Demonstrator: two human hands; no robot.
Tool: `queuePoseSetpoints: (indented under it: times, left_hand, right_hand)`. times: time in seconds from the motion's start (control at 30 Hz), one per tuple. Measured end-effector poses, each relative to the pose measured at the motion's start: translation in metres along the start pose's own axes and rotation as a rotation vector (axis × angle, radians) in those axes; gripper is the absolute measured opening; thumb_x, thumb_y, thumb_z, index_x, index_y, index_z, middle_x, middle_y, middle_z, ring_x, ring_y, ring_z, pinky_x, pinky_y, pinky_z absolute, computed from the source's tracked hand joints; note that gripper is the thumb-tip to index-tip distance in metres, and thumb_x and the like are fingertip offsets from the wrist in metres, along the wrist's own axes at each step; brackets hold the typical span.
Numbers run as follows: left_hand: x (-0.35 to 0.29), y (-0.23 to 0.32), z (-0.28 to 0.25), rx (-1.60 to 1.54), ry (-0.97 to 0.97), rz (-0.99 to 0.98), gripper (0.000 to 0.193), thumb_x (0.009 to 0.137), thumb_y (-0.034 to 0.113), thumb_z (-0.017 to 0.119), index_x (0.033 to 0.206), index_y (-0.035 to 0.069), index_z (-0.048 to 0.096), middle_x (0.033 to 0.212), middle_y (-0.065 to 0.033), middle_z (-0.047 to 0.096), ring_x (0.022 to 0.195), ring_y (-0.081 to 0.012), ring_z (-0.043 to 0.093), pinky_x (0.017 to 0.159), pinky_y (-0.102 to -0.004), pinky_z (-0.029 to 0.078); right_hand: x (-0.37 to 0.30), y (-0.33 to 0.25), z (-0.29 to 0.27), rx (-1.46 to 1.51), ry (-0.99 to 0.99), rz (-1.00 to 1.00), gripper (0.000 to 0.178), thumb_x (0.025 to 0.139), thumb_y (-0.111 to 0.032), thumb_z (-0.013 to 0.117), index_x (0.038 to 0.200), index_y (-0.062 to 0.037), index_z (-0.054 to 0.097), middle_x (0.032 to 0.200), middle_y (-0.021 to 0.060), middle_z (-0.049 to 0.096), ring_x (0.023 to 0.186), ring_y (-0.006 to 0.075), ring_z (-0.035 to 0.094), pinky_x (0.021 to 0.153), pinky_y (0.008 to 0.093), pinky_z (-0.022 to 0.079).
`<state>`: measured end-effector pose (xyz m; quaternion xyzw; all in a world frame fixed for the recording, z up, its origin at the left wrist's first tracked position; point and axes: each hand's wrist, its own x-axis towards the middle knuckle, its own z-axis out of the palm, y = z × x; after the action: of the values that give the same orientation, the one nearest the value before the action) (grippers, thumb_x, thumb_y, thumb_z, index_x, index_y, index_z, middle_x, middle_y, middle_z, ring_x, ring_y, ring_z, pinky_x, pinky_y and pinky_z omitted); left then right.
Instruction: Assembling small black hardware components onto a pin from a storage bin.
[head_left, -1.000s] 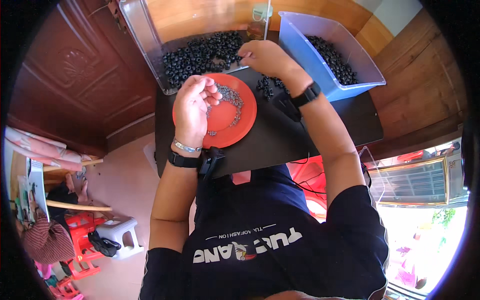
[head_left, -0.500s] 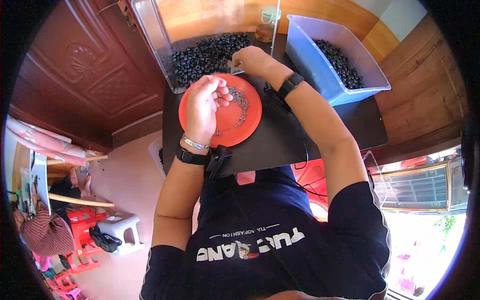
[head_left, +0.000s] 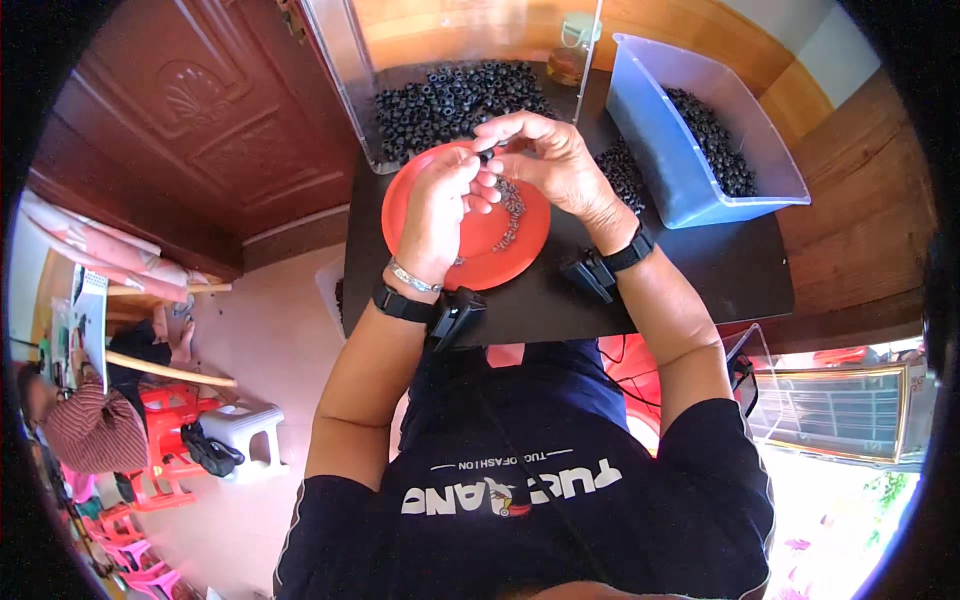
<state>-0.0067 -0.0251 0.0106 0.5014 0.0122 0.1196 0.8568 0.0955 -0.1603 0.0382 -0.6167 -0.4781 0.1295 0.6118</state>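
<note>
Above the orange-red plate (head_left: 400, 200), my two hands meet fingertip to fingertip. My right hand (head_left: 560, 170) pinches a small black ring-shaped part (head_left: 487, 156). The fingers of my left hand (head_left: 436, 205) are closed right beside that part; whatever they hold is too small to make out. On the plate lies a curved scatter of small silvery metal pieces (head_left: 512, 215), partly hidden by my hands. Just beyond the plate, a clear plastic bin (head_left: 360, 130) contains many black ring-shaped parts (head_left: 460, 95).
A blue translucent bin (head_left: 690, 205) of black parts stands at the right of the dark table (head_left: 740, 250), with loose black parts (head_left: 622, 175) beside it. At the back is a lidded jar (head_left: 566, 65). Another person (head_left: 95, 425) sits far left, near a white stool (head_left: 250, 430).
My right hand has come back from the clear bin to my left hand, now with a black part in its fingers. My left hand stays over the plate.
</note>
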Motion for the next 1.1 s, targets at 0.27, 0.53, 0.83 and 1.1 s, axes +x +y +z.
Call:
queuePoseSetpoints:
  times: [0.27,0.53,0.83,1.1]
  left_hand:
    - [0.001,0.004,0.002,-0.003,-0.032,0.005,0.022,0.088,0.022,0.051,0.1,0.004,0.057,0.087,-0.0036,0.061,0.07,-0.0111,0.058,0.062,-0.0219,0.045]
    - [0.002,0.003,0.003,-0.01,-0.045,0.05,0.017,0.089,0.017,0.052,0.098,0.004,0.053,0.084,-0.0044,0.06,0.071,-0.012,0.058,0.063,-0.0228,0.045]
    - [-0.001,0.005,0.008,0.023,-0.047,0.068,0.015,0.087,0.011,0.053,0.1,0.004,0.052,0.085,-0.0039,0.059,0.073,-0.0116,0.057,0.063,-0.0229,0.045]
    - [-0.001,0.006,0.008,0.013,-0.061,0.067,0.018,0.089,0.015,0.05,0.102,0.002,0.053,0.086,-0.0046,0.059,0.074,-0.0123,0.057,0.064,-0.0234,0.045]
  right_hand:
    - [-0.006,-0.006,0.006,0.1,0.008,-0.06,0.033,0.077,0.005,0.065,0.108,-0.0061,0.062,0.101,0.0028,0.062,0.087,0.0106,0.058,0.078,0.0256,0.048]
    - [-0.004,-0.001,0.0,-0.08,0.029,-0.14,0.028,0.075,0.0,0.069,0.102,-0.0056,0.064,0.095,0.0016,0.058,0.086,0.0102,0.056,0.073,0.0233,0.046]
    - [-0.005,0.003,-0.002,-0.061,0.016,-0.173,0.025,0.076,0.0,0.069,0.1,-0.0064,0.066,0.097,0.0026,0.059,0.086,0.01,0.056,0.072,0.0223,0.045]
    - [-0.005,0.001,-0.001,0.065,0.008,-0.101,0.019,0.079,-0.005,0.069,0.098,-0.0049,0.065,0.095,0.0037,0.06,0.083,0.0114,0.057,0.071,0.0242,0.047]
